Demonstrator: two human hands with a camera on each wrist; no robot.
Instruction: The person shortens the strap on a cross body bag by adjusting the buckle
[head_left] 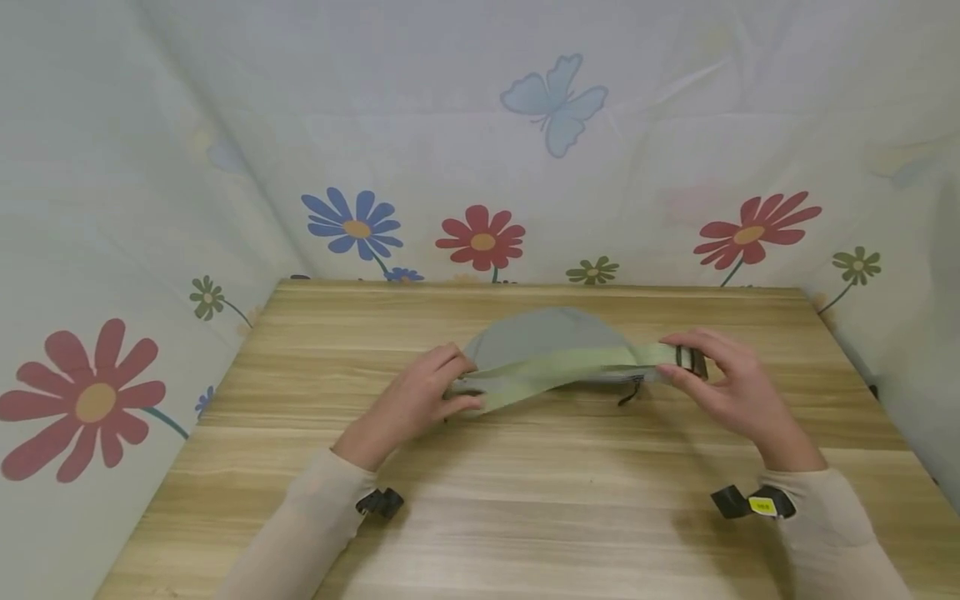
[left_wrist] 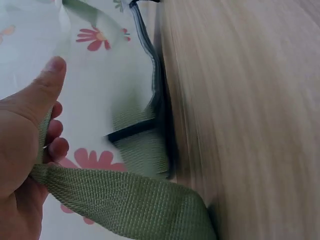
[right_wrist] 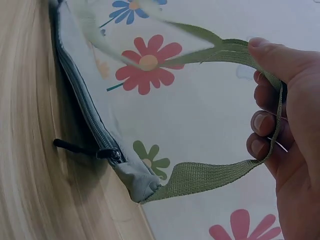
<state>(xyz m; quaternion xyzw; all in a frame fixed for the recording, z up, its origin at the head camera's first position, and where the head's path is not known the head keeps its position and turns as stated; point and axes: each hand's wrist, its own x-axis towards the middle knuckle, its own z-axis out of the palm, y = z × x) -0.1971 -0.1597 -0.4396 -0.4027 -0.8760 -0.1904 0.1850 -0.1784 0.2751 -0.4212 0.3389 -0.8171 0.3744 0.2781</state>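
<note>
A grey waist bag [head_left: 551, 329] with a rounded back edge lies on the table, its zipper side facing me. Its green webbing strap [head_left: 555, 371] stretches across the front between both hands. My left hand [head_left: 423, 392] holds the strap at the bag's left end; the left wrist view shows the webbing [left_wrist: 130, 200] running through its curled fingers. At the right end, my right hand [head_left: 738, 383] grips the strap beside a dark buckle [head_left: 688, 358]. In the right wrist view the strap loops round the fingers, and a black zipper pull [right_wrist: 75, 146] hangs from the zipper [right_wrist: 87, 110].
The wood-grain table [head_left: 570, 517] extends in front of the bag and to both sides. A white cloth backdrop [head_left: 420, 125] printed with flowers and a butterfly rises at the table's back and sides. Each wrist wears a black camera band [head_left: 753, 502].
</note>
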